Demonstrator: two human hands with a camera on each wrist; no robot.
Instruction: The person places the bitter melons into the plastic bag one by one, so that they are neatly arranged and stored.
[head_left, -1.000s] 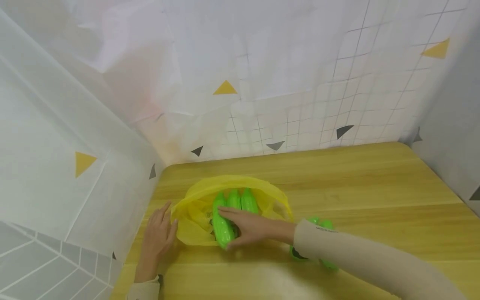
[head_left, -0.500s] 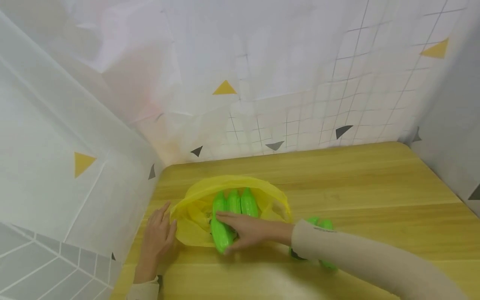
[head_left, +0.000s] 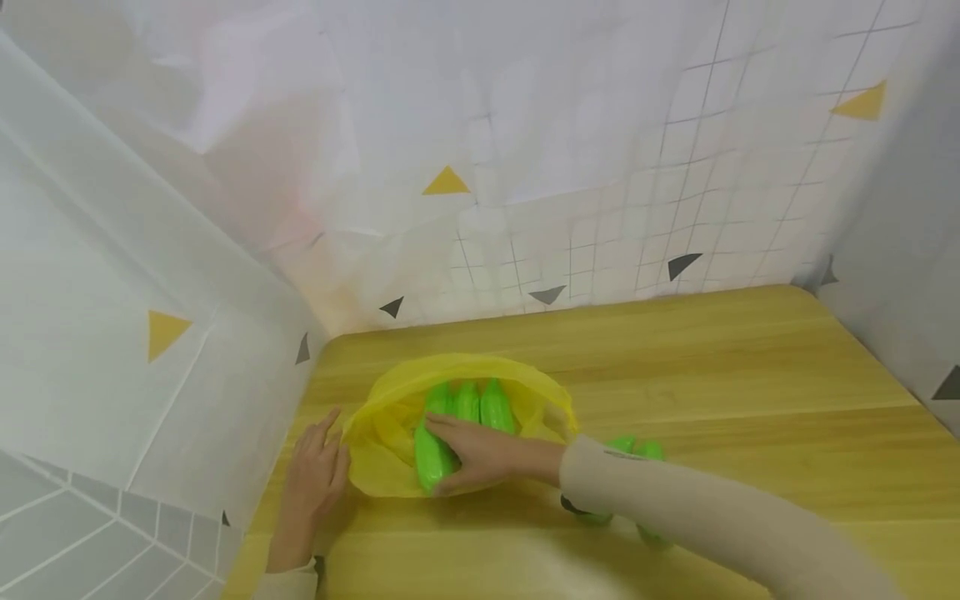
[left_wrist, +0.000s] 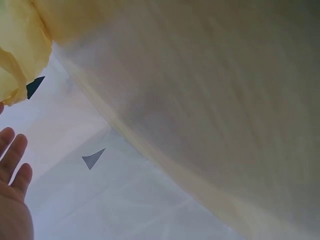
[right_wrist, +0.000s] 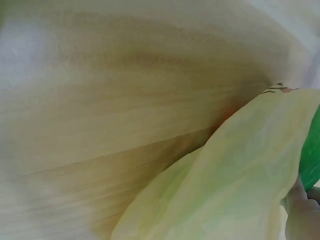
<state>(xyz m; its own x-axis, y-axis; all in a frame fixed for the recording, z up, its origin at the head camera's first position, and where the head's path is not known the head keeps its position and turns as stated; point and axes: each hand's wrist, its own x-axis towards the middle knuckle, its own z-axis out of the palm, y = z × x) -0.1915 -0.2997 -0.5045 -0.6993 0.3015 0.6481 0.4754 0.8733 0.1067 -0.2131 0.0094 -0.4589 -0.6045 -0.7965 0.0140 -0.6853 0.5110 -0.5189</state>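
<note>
A yellow plastic bag [head_left: 382, 467] lies on the table with its mouth toward me. Inside it, several glossy green bottle-shaped things [head_left: 495, 404] lie side by side. My right hand [head_left: 480, 454] holds the leftmost green bottle-shaped thing [head_left: 431, 454] at the bag's mouth, fingers over its top and thumb near its front end. Part of this hand [right_wrist: 302, 215] shows beside the bag [right_wrist: 235, 170] in the right wrist view. At the bag's left edge my left hand [head_left: 318, 467] rests with fingers extended, its fingertips close to the yellow film [left_wrist: 25, 45] in the left wrist view.
More green bottle-shaped things [head_left: 651, 451] lie on the wooden table [head_left: 712, 358] at the right, partly hidden by my right sleeve [head_left: 675, 492]. White sheeting [head_left: 585, 150] with triangles and grid lines stands behind the table and along both sides.
My right hand has shifted slightly left with the green bottle-shaped thing, whose near end now sits a little farther left and into the bag. The left hand stays beside the bag.
</note>
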